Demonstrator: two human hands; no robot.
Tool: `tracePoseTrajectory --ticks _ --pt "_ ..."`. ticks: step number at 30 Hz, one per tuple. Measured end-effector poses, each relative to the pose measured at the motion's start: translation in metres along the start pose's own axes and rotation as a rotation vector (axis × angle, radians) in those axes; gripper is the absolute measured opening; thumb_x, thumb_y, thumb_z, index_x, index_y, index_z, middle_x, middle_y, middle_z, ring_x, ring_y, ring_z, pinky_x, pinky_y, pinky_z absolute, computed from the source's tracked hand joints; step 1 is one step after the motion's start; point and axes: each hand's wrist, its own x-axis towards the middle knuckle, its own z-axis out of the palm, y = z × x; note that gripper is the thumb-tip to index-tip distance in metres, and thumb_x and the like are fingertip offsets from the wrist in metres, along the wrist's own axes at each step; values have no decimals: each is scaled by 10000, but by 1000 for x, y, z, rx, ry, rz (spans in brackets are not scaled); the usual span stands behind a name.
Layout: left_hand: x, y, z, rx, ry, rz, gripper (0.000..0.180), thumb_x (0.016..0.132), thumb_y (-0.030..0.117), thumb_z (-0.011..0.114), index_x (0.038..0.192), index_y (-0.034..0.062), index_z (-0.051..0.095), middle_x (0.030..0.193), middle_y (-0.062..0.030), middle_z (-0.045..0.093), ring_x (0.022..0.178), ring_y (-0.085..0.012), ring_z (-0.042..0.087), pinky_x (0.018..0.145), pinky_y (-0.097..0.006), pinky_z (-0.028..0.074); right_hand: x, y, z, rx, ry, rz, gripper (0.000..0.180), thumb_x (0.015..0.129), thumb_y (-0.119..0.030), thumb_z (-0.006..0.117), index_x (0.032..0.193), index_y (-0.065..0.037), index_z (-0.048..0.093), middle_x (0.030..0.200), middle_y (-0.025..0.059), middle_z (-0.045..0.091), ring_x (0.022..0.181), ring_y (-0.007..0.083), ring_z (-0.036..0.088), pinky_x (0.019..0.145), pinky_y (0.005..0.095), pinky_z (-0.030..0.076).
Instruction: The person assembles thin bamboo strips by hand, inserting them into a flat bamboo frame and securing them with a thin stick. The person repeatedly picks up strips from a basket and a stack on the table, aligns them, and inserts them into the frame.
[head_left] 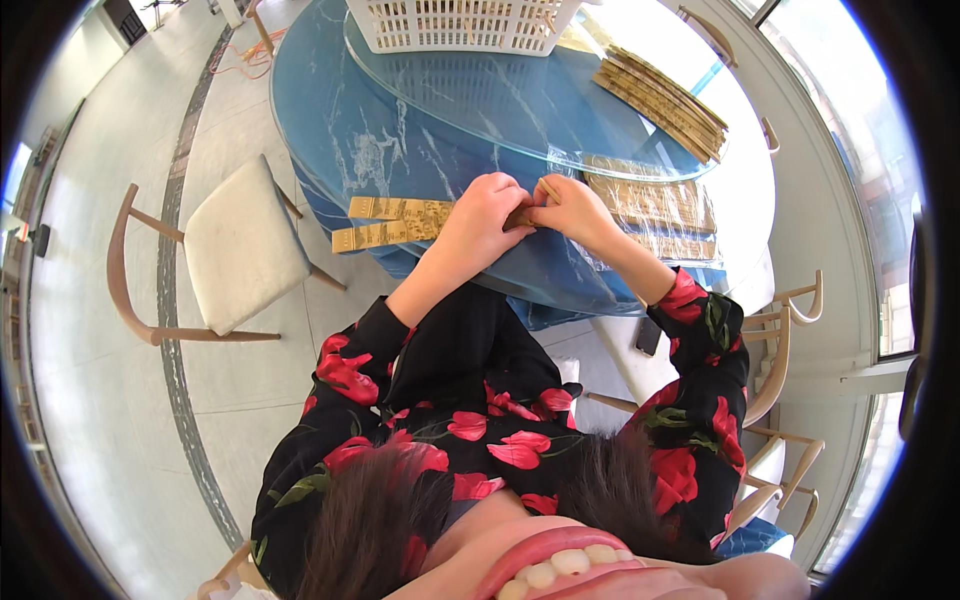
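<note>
Two long gold-brown printed paper strips point(385, 233) stick out to the left from beneath my left hand point(482, 222), spread slightly apart over the table edge. The fingers of that hand are curled closed, with a brown end of the paper showing at their tips. Close beside it, my right hand point(572, 212) is pinched closed on a thin pale stick-like piece point(548, 190). Both sets of fingertips meet at the brown paper end. What lies inside the grip is mostly hidden by the fingers.
A glass turntable point(470, 105) sits on the round blue marbled table point(310, 95). It carries a white plastic basket point(460, 30) and a fanned stack of gold-brown strips point(665, 100). Clear plastic-wrapped strips point(655, 205) lie right of my hands. A chair point(245, 250) stands at left.
</note>
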Motion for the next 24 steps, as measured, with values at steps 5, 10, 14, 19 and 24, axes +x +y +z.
tracePoseTrajectory --ticks 5,10,14,19,24 --pt "2 1 3 -53 44 -15 470 706 83 859 1113 24 632 1074 -129 618 1046 -353 599 911 -426 507 4 8 -1 33 -31 -1 369 800 -382 803 931 -53 697 738 65 621 687 200 599 637 374 454" --pt "-3 -1 1 -54 59 -15 501 714 55 851 1164 29 633 1150 -142 596 1100 -352 589 940 -424 509 1 -8 0 -8 31 -27 364 783 -281 829 1032 -67 674 645 29 527 594 142 519 559 335 392" --pt "-3 -6 6 -28 34 68 522 735 58 845 1200 38 610 1231 -147 595 1159 -361 579 989 -431 497 6 3 3 147 5 -71 284 797 -235 817 931 -27 679 652 5 548 593 101 494 544 307 377" --pt "11 -7 4 52 -4 273 513 758 73 818 1214 38 586 1249 -142 582 1176 -354 581 1021 -445 488 12 7 -12 369 -165 143 234 845 -244 789 825 -32 690 689 -27 596 570 67 476 513 263 353" --pt "16 4 -2 160 39 245 484 764 89 815 1198 38 608 1187 -118 617 1118 -324 601 1002 -431 495 -4 -11 -26 416 -102 141 207 859 -245 766 835 -54 692 672 -48 559 534 43 436 472 232 300"
